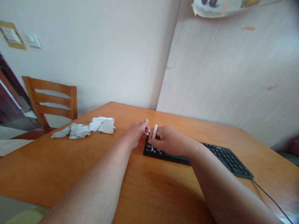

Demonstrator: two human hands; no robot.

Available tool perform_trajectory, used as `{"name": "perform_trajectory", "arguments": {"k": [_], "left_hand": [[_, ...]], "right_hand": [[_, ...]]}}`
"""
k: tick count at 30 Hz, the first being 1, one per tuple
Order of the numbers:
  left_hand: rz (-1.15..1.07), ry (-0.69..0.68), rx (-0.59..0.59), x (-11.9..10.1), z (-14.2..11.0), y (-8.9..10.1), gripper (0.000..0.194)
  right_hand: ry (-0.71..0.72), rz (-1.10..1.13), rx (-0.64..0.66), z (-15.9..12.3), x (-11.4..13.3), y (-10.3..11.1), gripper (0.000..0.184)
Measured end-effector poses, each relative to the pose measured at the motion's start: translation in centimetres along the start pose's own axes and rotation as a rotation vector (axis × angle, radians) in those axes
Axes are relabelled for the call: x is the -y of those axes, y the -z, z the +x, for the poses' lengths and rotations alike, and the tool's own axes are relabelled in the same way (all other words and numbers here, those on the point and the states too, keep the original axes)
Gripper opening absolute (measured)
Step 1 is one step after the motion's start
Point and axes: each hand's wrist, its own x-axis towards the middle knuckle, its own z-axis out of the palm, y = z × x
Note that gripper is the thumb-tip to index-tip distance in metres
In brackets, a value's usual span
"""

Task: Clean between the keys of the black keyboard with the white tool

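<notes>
A black keyboard [224, 155] lies on the wooden table. At its far left corner is my left hand [137, 132], fingers curled and closed against the keyboard's edge; their exact hold is partly hidden. My right hand [171, 140] is closed around a slim white pen-shaped tool [154, 130], held nearly upright. The tool's lower tip meets the keys near the keyboard's left end, but it is too small to make out clearly. My right hand and forearm cover the middle of the keyboard.
Crumpled white and grey cloths or tissues [93, 127] lie on the left of the wooden table [144, 193]. A cable [271, 196] runs from the keyboard's right end towards the near right. Beyond the left table edge stands a wooden chair [52, 98]; walls border the far side.
</notes>
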Motion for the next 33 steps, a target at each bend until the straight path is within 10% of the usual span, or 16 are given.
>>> {"name": "perform_trajectory", "arguments": {"k": [17,25,33], "left_hand": [[0.001,0.025,-0.017,-0.2,-0.1,-0.1,0.042],[0.013,0.062,-0.044,-0.3,-0.1,-0.2,0.04],[0.012,0.079,-0.054,-0.4,-0.1,-0.2,0.041]], "right_hand": [[-0.029,0.201,0.135,-0.1,-0.5,0.1,0.02],[-0.134,0.107,-0.398,1.0,-4.3,1.1,0.014],[-0.172,0.019,-0.457,2.0,-5.6,-0.4,0.015]]}}
